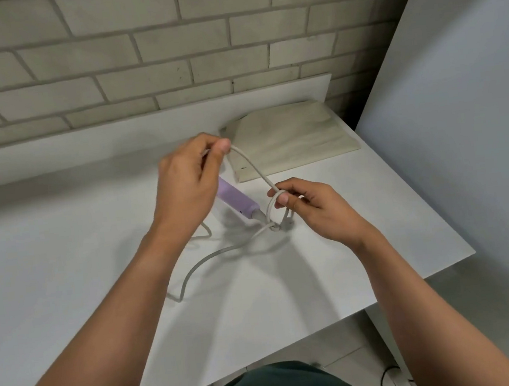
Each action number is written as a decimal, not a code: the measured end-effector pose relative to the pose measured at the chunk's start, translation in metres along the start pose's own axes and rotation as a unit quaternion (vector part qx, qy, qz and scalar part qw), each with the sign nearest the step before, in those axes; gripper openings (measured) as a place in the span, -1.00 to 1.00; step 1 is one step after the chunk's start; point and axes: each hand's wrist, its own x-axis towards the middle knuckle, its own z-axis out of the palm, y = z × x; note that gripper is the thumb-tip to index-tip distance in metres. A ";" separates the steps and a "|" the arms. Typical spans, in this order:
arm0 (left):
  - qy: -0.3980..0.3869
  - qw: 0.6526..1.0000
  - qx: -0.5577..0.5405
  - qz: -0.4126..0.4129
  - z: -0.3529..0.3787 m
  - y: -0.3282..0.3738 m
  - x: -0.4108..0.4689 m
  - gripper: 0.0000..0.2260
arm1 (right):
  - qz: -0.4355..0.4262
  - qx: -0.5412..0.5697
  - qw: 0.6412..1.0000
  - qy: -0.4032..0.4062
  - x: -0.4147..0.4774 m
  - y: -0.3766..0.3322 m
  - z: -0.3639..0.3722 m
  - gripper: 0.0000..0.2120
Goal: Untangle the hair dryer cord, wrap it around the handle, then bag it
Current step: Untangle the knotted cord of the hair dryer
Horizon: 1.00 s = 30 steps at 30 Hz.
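The lilac handle of the hair dryer (pixel 236 201) lies on the white table (pixel 62 246); its head is hidden behind my left hand. Its white cord (pixel 209 256) leaves the handle's end, forms a knot at the table surface and curves off to the left. My left hand (pixel 188 184) pinches a stretch of cord raised above the table. My right hand (pixel 308 207) pinches a small loop of the same cord just above the knot. A flat cream cloth bag (pixel 291 137) lies behind the hands at the table's back right.
A grey brick wall (pixel 166 44) runs behind the table. A pale panel (pixel 459 106) stands to the right. The table's right edge (pixel 463 251) drops to a tiled floor with a dark cable (pixel 388 374).
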 end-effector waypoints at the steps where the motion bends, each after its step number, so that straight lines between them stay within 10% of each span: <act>1: 0.014 1.000 0.002 -0.013 -0.002 -0.003 0.001 -0.79 | 0.001 0.000 1.000 -0.002 0.001 0.000 -0.002 -0.83; 8: -0.123 0.955 0.256 0.079 -0.011 -0.020 0.006 -0.64 | -0.019 -0.037 0.998 -0.041 0.002 0.001 -0.006 -0.83; 15: -0.319 0.912 0.218 0.137 0.017 -0.002 0.001 -0.68 | -0.035 -0.013 0.999 -0.038 0.005 -0.004 -0.008 -0.82; 23: -0.082 0.995 -0.045 -0.020 0.003 -0.002 0.016 -0.84 | 0.025 0.032 0.999 -0.029 -0.001 0.010 -0.002 -0.82; 30: -0.161 0.972 0.170 -0.031 0.000 -0.038 0.015 -0.65 | 0.028 -0.011 0.998 -0.051 0.004 0.007 -0.002 -0.84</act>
